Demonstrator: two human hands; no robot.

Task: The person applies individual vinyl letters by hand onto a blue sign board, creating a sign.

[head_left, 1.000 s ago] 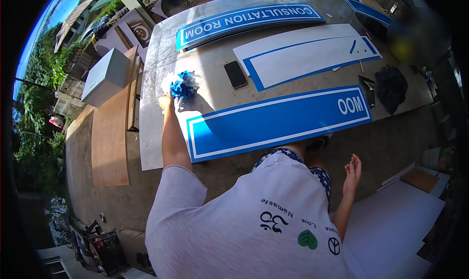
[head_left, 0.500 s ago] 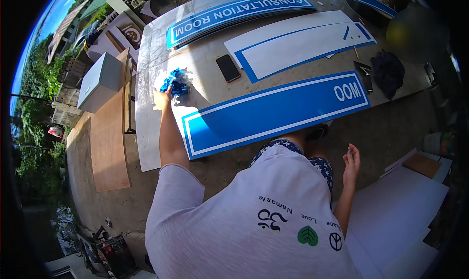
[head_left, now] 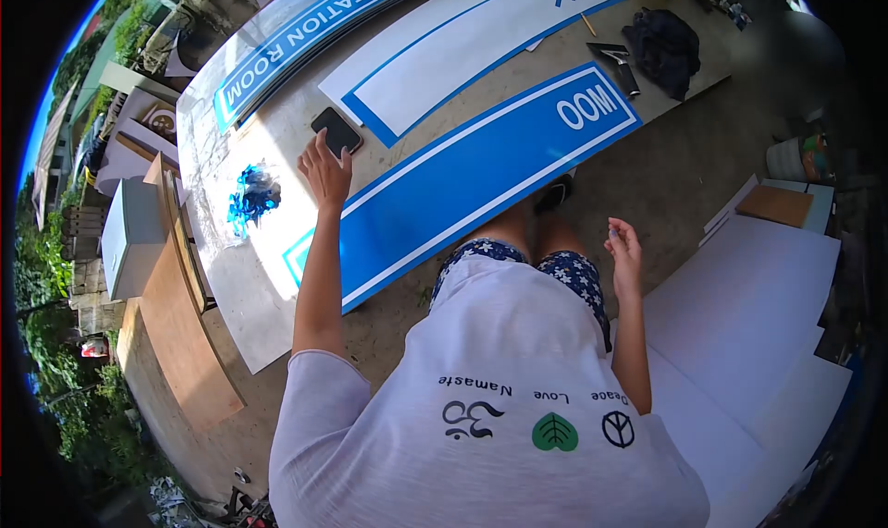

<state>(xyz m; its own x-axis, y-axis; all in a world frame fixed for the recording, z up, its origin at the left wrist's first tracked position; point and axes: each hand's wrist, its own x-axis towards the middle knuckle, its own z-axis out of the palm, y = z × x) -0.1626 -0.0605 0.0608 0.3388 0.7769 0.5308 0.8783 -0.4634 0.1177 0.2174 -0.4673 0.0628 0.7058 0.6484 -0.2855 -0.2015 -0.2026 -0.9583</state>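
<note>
A pale grey box sits on a long brown wooden board left of the broad grey table. On the table lies a crumpled heap of shiny blue and clear film, and beyond it a stack of blue signs with white lettering. The left hand reaches over the table, palm down, fingers spread, fingertips at the near edge of a black smartphone. The long blue sign panel with a white border and white letters lies flat along the table's near side, below a white panel edged in blue. Farther right are a black flat tool and a dark bunched cloth. The right hand hangs clear of the table, fingers loosely bent; a small object may be between them, but I cannot tell.
</note>
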